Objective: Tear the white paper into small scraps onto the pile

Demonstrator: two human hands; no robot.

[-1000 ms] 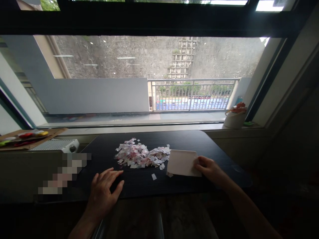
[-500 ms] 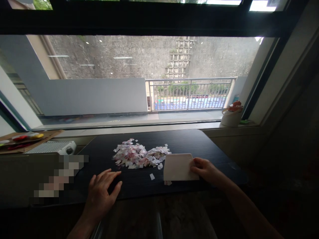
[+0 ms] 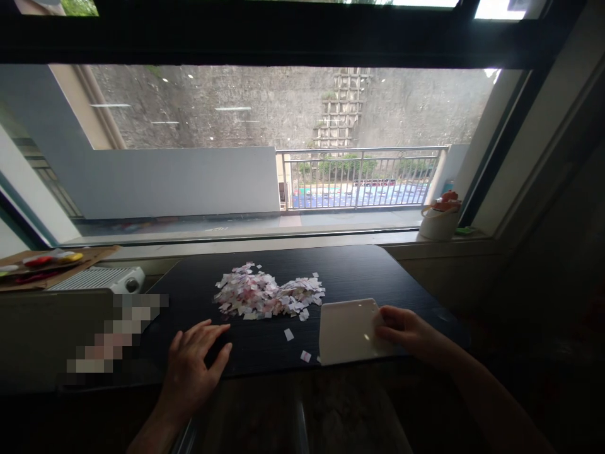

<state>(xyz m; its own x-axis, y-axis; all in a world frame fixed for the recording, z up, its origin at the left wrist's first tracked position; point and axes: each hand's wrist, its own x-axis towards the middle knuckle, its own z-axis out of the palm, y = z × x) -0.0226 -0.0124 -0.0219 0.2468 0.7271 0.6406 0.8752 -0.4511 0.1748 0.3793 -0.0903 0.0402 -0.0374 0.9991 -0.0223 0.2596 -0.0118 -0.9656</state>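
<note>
My right hand (image 3: 411,334) grips the right side of a pale, flat, rectangular piece (image 3: 347,333), like a plastic tray or card; its exact kind I cannot tell. It is held low over the dark table (image 3: 363,271) near the front edge. My left hand (image 3: 196,362) rests at the table's front left, fingers apart, with nothing in it. Between and beyond the hands lies a heap of small white and pinkish paper pieces (image 3: 250,293). One loose paper piece (image 3: 288,335) and another paper scrap (image 3: 305,356) lie in front of the heap.
On the sill at the right stands a white container with an orange top (image 3: 439,217). To the left are a white ribbed appliance (image 3: 101,279) and cardboard (image 3: 94,255) with colourful items. A large window with a railing (image 3: 362,178) outside spans the far side.
My right hand has drawn the pale piece toward me and to the right, uncovering a paper scrap near the front edge. My left hand and the heap stay where they were.
</note>
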